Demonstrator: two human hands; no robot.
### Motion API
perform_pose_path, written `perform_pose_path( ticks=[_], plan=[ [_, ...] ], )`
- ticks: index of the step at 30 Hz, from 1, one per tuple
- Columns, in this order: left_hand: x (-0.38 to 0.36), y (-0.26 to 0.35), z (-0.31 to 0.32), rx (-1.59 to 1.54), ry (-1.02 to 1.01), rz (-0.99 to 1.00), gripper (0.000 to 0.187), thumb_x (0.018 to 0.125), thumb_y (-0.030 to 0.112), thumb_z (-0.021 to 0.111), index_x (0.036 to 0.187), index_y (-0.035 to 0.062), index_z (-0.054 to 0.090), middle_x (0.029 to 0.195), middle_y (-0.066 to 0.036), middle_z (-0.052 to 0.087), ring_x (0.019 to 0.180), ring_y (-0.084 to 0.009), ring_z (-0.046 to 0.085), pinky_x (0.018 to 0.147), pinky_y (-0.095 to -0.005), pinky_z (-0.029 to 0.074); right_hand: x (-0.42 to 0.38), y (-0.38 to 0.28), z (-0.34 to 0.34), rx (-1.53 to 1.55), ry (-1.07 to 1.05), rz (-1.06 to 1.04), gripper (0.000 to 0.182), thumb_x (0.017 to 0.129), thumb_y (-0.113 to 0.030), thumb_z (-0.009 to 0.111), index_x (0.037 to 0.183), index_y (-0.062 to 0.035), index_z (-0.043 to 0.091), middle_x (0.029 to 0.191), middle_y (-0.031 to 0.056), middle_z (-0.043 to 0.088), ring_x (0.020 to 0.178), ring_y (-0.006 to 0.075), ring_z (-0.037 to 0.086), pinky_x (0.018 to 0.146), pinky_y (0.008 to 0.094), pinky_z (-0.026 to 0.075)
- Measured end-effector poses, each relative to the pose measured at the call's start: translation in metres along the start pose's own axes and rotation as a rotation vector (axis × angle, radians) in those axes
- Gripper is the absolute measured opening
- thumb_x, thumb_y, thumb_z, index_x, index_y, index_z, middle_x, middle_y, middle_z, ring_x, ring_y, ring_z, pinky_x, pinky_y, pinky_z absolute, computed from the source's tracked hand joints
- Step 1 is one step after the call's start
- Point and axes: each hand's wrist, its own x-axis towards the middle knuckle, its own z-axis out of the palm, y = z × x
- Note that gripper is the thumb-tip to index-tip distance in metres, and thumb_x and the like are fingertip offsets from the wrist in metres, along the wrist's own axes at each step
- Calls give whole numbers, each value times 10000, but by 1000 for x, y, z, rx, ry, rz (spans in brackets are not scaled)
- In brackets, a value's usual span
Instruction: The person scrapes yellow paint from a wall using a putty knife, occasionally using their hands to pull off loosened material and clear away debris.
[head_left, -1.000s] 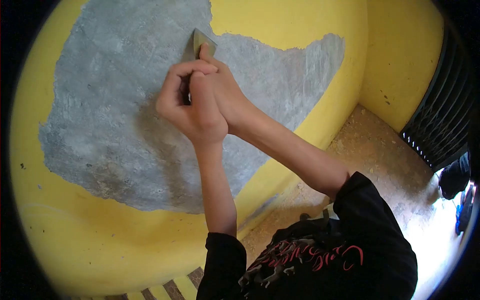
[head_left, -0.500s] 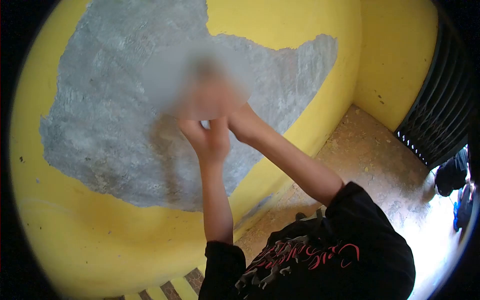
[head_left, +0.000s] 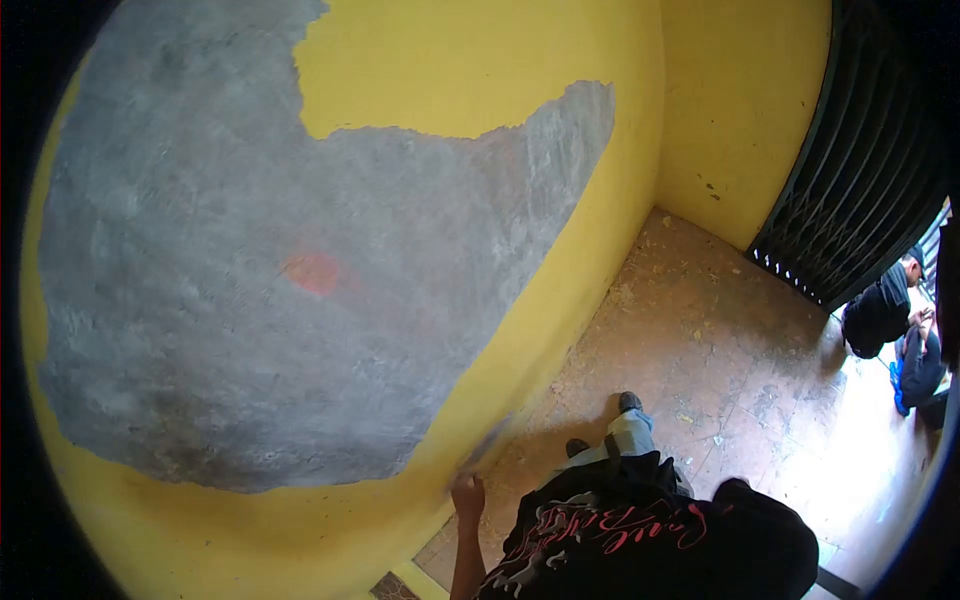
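- The left hand (head_left: pixel 466 496) is seen small and a bit blurry at 6 o'clock, at the end of a bare arm that is held low.
- Its fingers are curled in. Whether they are pressed together, or wrapped around something, cannot be told.
- How the fingers of the right hand are set cannot be told either, as only a bit of black cloth is shown on that side.
- A big grey patch (head_left: pixel 210 340) is seen at 9 o'clock, on the yellow wall (head_left: pixel 430 65). It is given a jagged edge by the yellow paint around it.
- A faint, fuzzy pink-red spot (head_left: pixel 313 272) is shown over the patch, also toward 9 o'clock.
- By the hand, a dark smudge (head_left: pixel 487 441) is seen low on the yellow wall. Whether the wall is touched by the hand cannot be told.
- A black shirt (head_left: pixel 690 560) with curly pink letters is seen at 5 o'clock. Dark shoes (head_left: pixel 629 402) are seen on the feet at about 4 o'clock.
- The brown floor (head_left: pixel 680 310) is spotted with little bits at 3 o'clock, and is lit very brightly at 4 o'clock.
- A black folding gate (head_left: pixel 850 170) is seen at 2 o'clock.
- Below it, at 3 o'clock, another person (head_left: pixel 880 308) in dark clothes is seen.
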Motion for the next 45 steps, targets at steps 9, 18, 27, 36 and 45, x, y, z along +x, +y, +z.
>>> perform_pose_path(
  ticks=[9, 18, 27, 36, 45],
  plan=[
    [-20, 29, 65, 8, -358, -121, 239, 824, 223, 552, 898, 60, 710, 952, -224, 665, 948, -380, 624, 860, -450, 478, 36, -48, 18, 771, 271, 151, 171, 768, -89, 581, 805, 53, 668, 735, 192, 675, 615, 335, 676, 471, 433, 553],
    [103, 130, 83, -96, -154, 66, 246, 836, 206, 541, 986, 57, 668, 1007, -191, 658, 953, -369, 615, 865, -439, 474, -13, -351, -257, 694, 285, -781, 519, 745, -111, 537, 1249, 13, 522, 752, 204, 646, 545, 258, 627, 431, 369, 505],
    [27, 137, 133, -126, -11, -211, 229, 864, 240, 540, 962, 85, 677, 1015, -175, 657, 975, -354, 612, 879, -447, 466, 70, -401, -262, 553, 283, -1025, 531, 738, -133, 644, 1217, 43, 499, 684, 167, 612, 499, 237, 597, 399, 390, 477],
    [-124, 56, 180, 117, -263, -766, 367, 836, 312, 490, 974, 37, 690, 996, -199, 678, 949, -384, 640, 862, -452, 507, 98, -241, -207, 353, 252, -572, 657, 759, -583, 636, 613, 57, 632, 557, 204, 614, 541, 299, 649, 522, 411, 520],
    [-89, 43, 186, 18, -291, -667, 382, 849, 327, 491, 987, 30, 688, 1005, -215, 671, 981, -383, 628, 860, -453, 504, 108, -246, -235, 472, 336, -564, 393, 697, -70, 558, 1058, 87, 561, 835, 246, 664, 569, 297, 666, 449, 413, 518]
  ],
)
